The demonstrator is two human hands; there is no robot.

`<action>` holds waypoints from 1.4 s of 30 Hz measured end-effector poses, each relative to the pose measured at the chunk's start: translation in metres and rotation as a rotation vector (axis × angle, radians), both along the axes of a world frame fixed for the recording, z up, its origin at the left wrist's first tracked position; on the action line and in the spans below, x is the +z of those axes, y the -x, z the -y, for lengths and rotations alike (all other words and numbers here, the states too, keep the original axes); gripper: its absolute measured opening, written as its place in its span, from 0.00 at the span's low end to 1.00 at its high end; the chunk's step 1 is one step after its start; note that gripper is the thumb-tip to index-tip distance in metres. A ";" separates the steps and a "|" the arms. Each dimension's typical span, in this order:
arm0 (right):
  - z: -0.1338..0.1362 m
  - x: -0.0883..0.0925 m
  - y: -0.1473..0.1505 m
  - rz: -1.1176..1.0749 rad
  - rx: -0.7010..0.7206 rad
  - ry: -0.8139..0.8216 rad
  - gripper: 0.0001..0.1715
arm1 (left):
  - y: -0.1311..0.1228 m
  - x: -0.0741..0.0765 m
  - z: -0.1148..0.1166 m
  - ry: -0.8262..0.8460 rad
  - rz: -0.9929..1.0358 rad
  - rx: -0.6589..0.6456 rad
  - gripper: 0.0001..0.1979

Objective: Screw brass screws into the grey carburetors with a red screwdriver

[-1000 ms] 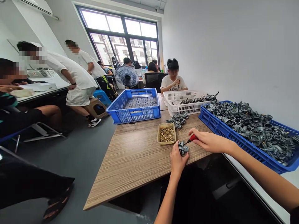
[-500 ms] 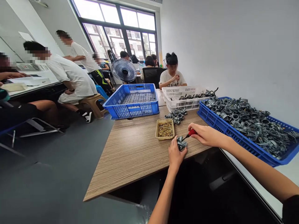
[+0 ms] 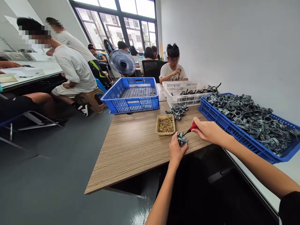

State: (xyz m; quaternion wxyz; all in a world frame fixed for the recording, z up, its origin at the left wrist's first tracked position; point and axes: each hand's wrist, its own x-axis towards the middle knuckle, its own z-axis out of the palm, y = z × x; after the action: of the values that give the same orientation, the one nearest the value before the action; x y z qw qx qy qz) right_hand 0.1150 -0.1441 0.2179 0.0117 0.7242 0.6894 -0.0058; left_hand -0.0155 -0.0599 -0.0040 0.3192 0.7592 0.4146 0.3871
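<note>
My left hand (image 3: 176, 149) grips a small grey metal part (image 3: 182, 138) at the near edge of the wooden table (image 3: 131, 147). My right hand (image 3: 208, 131) is closed around a red-handled screwdriver (image 3: 192, 127), its tip set on the part. Just beyond the part sits a small tan tray of brass screws (image 3: 165, 125). A little pile of grey parts (image 3: 177, 111) lies behind that tray.
A long blue crate heaped with grey metal parts (image 3: 246, 120) runs along the right. A white basket (image 3: 185, 93) and an empty blue crate (image 3: 133, 95) stand at the far end. A seated person (image 3: 172, 70) works across the table; other people and a fan (image 3: 121, 62) are at the left.
The view has shifted a little, so the table and crates sit higher in frame. Both hands stay on the part and screwdriver at the same spot.
</note>
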 end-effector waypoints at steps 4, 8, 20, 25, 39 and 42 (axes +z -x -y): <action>-0.001 -0.003 -0.001 0.127 -0.123 -0.028 0.19 | 0.000 -0.001 0.000 0.000 -0.001 0.006 0.39; 0.003 -0.004 -0.008 -0.087 0.069 -0.029 0.14 | 0.000 -0.002 -0.001 -0.017 0.006 0.003 0.39; -0.002 -0.011 -0.030 -0.115 -0.184 -0.237 0.12 | -0.004 -0.006 -0.002 -0.054 0.039 0.049 0.39; -0.017 -0.063 -0.069 -0.283 -0.340 -0.342 0.15 | -0.004 -0.006 -0.001 -0.063 0.054 0.071 0.39; -0.050 -0.175 -0.093 -0.528 -0.327 -0.421 0.11 | 0.001 -0.001 0.001 -0.094 0.176 0.030 0.20; -0.048 -0.170 -0.073 -0.560 -0.193 -0.430 0.16 | 0.001 -0.004 -0.001 -0.098 0.163 0.003 0.20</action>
State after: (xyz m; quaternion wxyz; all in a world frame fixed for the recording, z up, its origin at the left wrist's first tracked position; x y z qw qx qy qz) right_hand 0.1879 -0.0957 0.0477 -0.3305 0.7423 0.5798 -0.0600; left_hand -0.0162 -0.0588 -0.0080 0.3136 0.7394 0.3690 0.4678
